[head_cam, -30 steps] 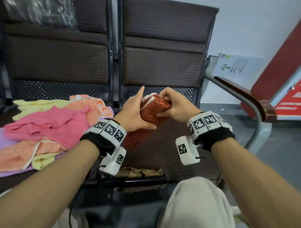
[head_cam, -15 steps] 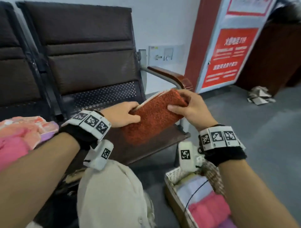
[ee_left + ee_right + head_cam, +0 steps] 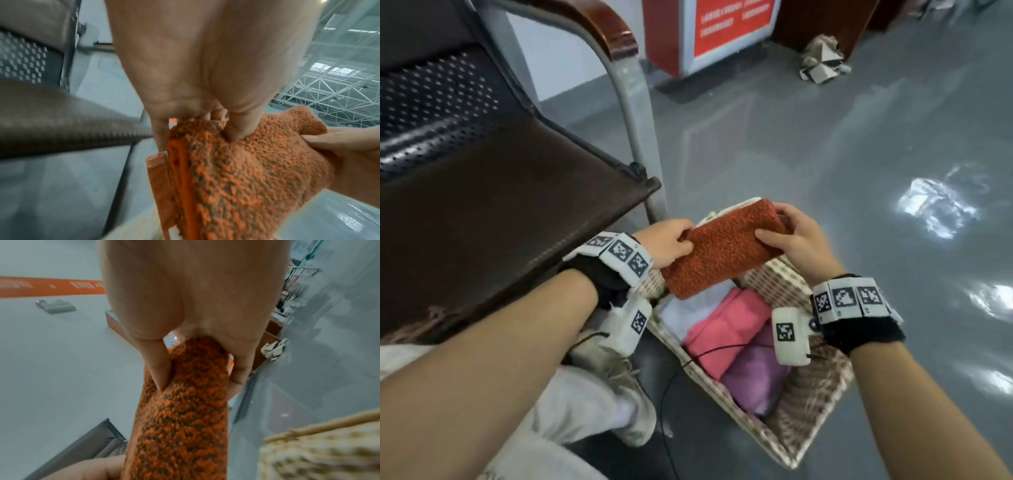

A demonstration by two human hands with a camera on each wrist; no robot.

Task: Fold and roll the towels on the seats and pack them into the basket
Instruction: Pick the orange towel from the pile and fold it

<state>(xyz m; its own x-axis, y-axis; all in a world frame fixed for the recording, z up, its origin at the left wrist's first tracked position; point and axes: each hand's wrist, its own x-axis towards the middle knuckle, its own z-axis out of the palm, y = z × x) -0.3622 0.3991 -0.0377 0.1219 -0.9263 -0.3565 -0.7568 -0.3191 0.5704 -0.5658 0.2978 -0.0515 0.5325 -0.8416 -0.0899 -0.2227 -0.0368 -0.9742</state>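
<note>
Carried off the seat and out over the basket (image 3: 822,404) since a second ago. Thumbs and fingers of left hand (image 3: 666,245) and right hand (image 3: 796,240) pinching the rolled orange towel (image 3: 726,248) by its ends, mid-frame. Packing step; probably calls for lowering beside the pink roll (image 3: 726,329). Forearms reaching from the lower corners.

red sign (image 3: 732,27), crumpled cardboard (image 3: 822,60), grey floor (image 3: 825,144)

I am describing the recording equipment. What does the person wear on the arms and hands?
Both forearms and hands are bare. Each wrist carries a black cuff under a white band of black square markers, with a white, marker-tagged camera block hanging below. A thin black cable runs from the right block.
</note>
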